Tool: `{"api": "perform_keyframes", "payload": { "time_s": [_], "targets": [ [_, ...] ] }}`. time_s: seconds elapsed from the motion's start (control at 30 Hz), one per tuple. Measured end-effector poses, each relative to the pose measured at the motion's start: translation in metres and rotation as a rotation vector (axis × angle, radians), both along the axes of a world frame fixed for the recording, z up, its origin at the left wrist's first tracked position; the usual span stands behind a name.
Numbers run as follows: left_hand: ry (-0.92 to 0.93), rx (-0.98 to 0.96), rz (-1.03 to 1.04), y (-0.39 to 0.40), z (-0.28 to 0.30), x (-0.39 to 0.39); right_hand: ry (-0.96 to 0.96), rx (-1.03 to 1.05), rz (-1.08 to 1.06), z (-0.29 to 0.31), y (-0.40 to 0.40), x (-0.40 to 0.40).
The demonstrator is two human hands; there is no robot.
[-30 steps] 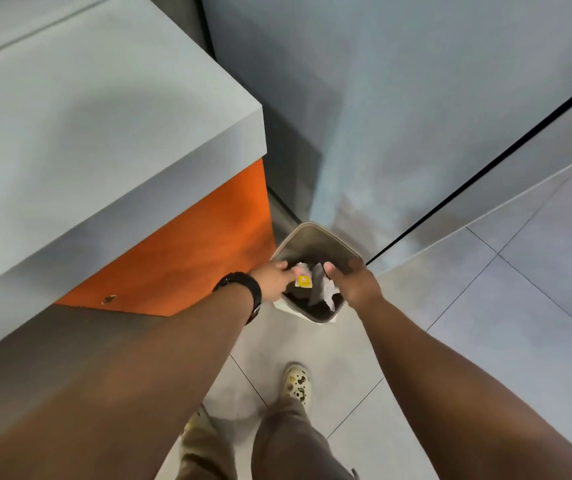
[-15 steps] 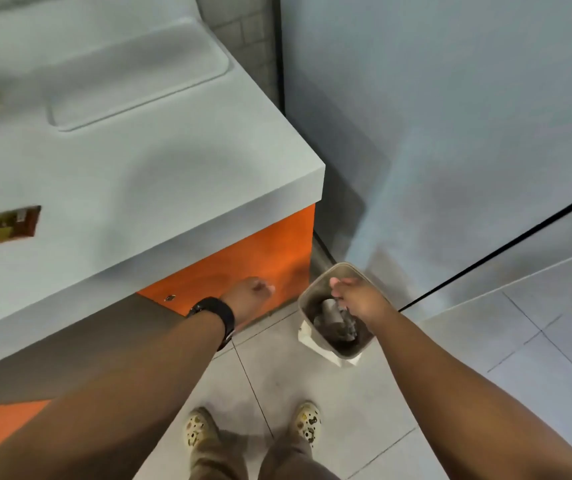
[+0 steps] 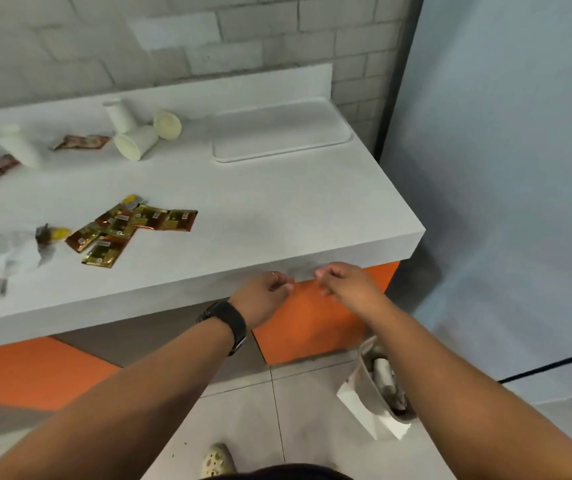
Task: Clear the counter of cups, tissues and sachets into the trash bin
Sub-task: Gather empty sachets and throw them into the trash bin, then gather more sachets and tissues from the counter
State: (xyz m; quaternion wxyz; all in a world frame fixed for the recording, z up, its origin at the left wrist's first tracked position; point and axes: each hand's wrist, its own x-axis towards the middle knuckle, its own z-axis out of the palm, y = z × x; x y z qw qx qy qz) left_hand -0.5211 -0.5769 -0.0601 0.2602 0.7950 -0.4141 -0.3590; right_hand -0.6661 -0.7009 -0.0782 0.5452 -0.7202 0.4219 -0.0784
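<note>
My left hand (image 3: 263, 296) and my right hand (image 3: 345, 285) hover side by side at the front edge of the white counter (image 3: 277, 216), fingers loosely curled, holding nothing. Gold-brown sachets (image 3: 132, 230) lie in a cluster on the counter, left of the hands. Three white paper cups (image 3: 139, 131) lie and stand near the back wall, another cup (image 3: 18, 145) stands at the left. Red sachets (image 3: 82, 142) and crumpled tissues (image 3: 7, 252) lie at the left. The trash bin (image 3: 369, 386) stands on the floor under my right forearm, with cups and scraps inside.
A shallow white tray (image 3: 277, 133) sits at the counter's back right. An orange cabinet front (image 3: 312, 327) runs below the counter. A grey wall panel (image 3: 502, 168) closes the right side. My shoe (image 3: 217, 460) is on the tiled floor.
Both hands have risen from the bin to the counter's edge, empty. The tissue and yellow sachet held a second ago are gone from my hands. The view has tilted up onto the counter.
</note>
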Motion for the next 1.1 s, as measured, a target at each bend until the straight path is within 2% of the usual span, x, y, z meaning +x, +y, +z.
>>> {"api": "perform_keyframes", "payload": {
  "time_s": [0.3,0.53,0.77,0.87,0.97,1.03,1.1],
  "targets": [
    [0.031,-0.156,0.247,0.073,0.021,0.074,-0.103,-0.039,0.099,0.039,0.033,0.088],
    [-0.058,-0.249,0.415,0.143,0.035,0.162,-0.121,-0.061,0.138,0.046,0.074,0.170],
    [-0.402,-0.288,0.591,0.209,0.037,0.251,-0.101,-0.081,0.151,0.050,0.106,0.234],
    [-0.553,-0.187,0.634,0.232,0.029,0.287,-0.111,-0.089,0.171,0.053,0.119,0.257],
    [-0.611,-0.057,0.639,0.251,0.026,0.313,-0.121,-0.088,0.178,0.054,0.130,0.277],
    [-0.624,0.036,0.544,0.261,0.027,0.329,-0.122,-0.089,0.186,0.055,0.135,0.288],
    [-0.663,0.186,0.310,0.269,0.033,0.345,-0.117,-0.105,0.205,0.055,0.139,0.299]
  ]
}}
